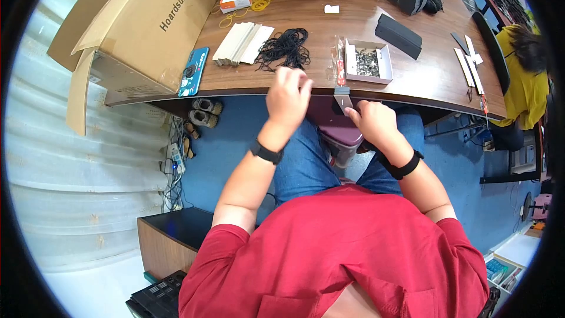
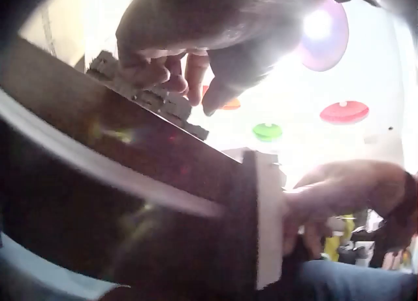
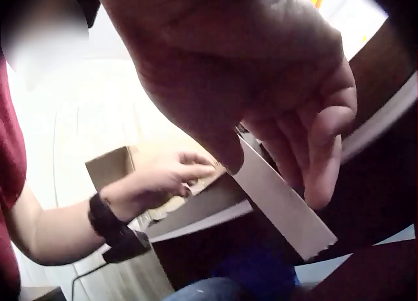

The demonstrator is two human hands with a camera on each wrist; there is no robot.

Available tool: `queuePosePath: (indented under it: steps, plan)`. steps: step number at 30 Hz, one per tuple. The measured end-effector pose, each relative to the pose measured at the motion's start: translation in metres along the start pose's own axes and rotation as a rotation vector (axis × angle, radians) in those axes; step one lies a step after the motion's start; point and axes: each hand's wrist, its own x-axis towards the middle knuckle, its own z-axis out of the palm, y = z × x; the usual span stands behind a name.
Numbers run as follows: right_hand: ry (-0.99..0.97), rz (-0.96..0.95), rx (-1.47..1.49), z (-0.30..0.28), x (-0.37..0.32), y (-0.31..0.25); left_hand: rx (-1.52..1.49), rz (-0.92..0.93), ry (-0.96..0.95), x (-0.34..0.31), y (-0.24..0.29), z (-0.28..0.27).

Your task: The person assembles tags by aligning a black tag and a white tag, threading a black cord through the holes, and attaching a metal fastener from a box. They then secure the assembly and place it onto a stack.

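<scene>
My right hand (image 1: 378,122) holds a narrow pale card strip (image 1: 343,102) at the table's front edge, pinched by the thumb. In the right wrist view the strip (image 3: 284,200) slants down beside the thumb, its lower end sticking out past the hand. My left hand (image 1: 287,100) hovers at the table edge, close in front of a heap of black cords (image 1: 288,47). Its fingers are loosely bent, with the thumb apart, and nothing shows between them in the left wrist view. A stack of cream cards (image 1: 235,43) lies left of the cords.
A white tray (image 1: 385,69) of small dark pieces stands behind my right hand. Farther right lie a black flat case (image 1: 399,35) and long white strips (image 1: 462,69). At left stand a large carton (image 1: 153,23) and a blue packet (image 1: 193,72). Another person in yellow (image 1: 524,76) sits at right.
</scene>
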Motion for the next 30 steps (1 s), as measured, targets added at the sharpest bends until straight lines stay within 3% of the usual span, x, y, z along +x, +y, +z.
queuePosePath:
  steps: [2,9,11,12,14,15,18,22,26,27,30]
  plan:
    - [0.006,-0.073,0.086,-0.011,-0.004,-0.001,0.154,0.009,-0.041,0.012,-0.019,-0.002]
    - [-0.052,-0.299,0.509,-0.029,-0.016,-0.017,0.229,-0.001,-0.188,0.025,-0.029,0.004]
    - [-0.055,-0.4,0.636,-0.024,-0.013,-0.015,-0.013,0.044,-0.096,0.023,-0.032,0.004]
    - [-0.091,-0.331,0.849,-0.024,-0.013,-0.017,-0.137,0.07,-0.052,0.023,-0.032,0.005]
    - [-0.166,-0.18,1.271,-0.023,-0.014,-0.027,-0.695,-0.334,-0.225,0.017,-0.001,-0.014]
    - [-0.149,-0.133,1.324,-0.024,-0.012,-0.03,-0.969,-0.543,-0.309,0.013,0.017,-0.027]
    - [0.09,-0.382,1.251,-0.017,-0.003,-0.036,-1.459,-0.75,-0.436,-0.005,0.035,-0.035]
    - [0.186,-0.293,1.406,0.004,0.001,-0.045,-1.641,-0.878,-0.42,-0.018,0.044,-0.029]
    - [0.298,-0.433,1.153,0.005,0.002,-0.037,-1.722,-0.931,-0.43,-0.025,0.04,-0.022]
    - [0.133,-0.325,1.311,-0.001,0.002,-0.035,-1.667,-0.941,-0.381,-0.024,0.043,-0.024]
    - [-0.343,-0.029,1.671,-0.031,-0.002,-0.027,-1.052,-0.506,-0.142,-0.021,0.033,-0.014]
